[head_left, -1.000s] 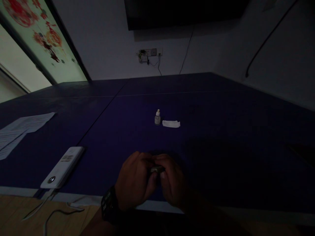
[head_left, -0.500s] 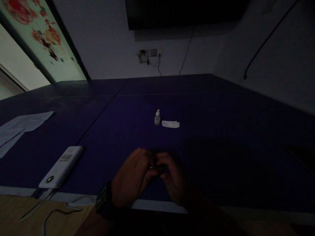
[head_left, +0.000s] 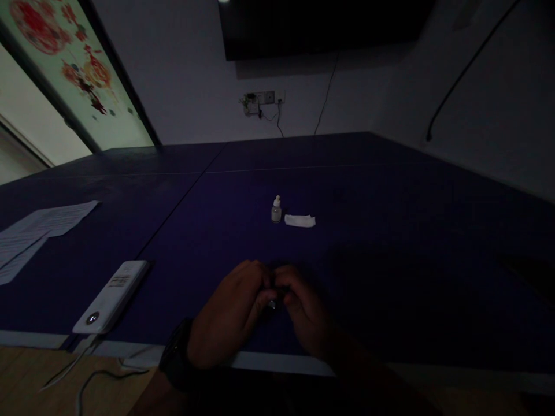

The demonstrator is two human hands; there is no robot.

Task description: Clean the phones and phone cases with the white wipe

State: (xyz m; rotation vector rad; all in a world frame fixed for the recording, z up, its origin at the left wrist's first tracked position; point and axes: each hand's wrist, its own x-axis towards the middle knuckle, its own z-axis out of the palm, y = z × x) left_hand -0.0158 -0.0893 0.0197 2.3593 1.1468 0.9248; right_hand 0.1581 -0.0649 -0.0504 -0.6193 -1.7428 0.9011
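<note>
Low over the near part of the blue table [head_left: 225,231], my left hand [head_left: 236,306] and my right hand [head_left: 303,312] meet with curled fingers. Both are closed around a small dark object [head_left: 272,304] with a shiny spot. The fingers and the dim light hide most of it, so its kind cannot be made out. Beyond the hands stands a small upright dropper bottle [head_left: 276,214] with a white cap. Just right of it lies a folded white strip [head_left: 300,221], perhaps cloth or paper.
A white power bank [head_left: 113,294] with cables [head_left: 87,352] plugged in lies near the table's front edge at left. Printed sheets [head_left: 43,225] lie behind it. A dark flat object [head_left: 526,274] is faint at far right. A screen [head_left: 325,29] hangs on the back wall.
My fingers have shifted around the small object; its shiny spot now shows beneath the left thumb. The whole view has tilted slightly. The bottle and strip stay in place.
</note>
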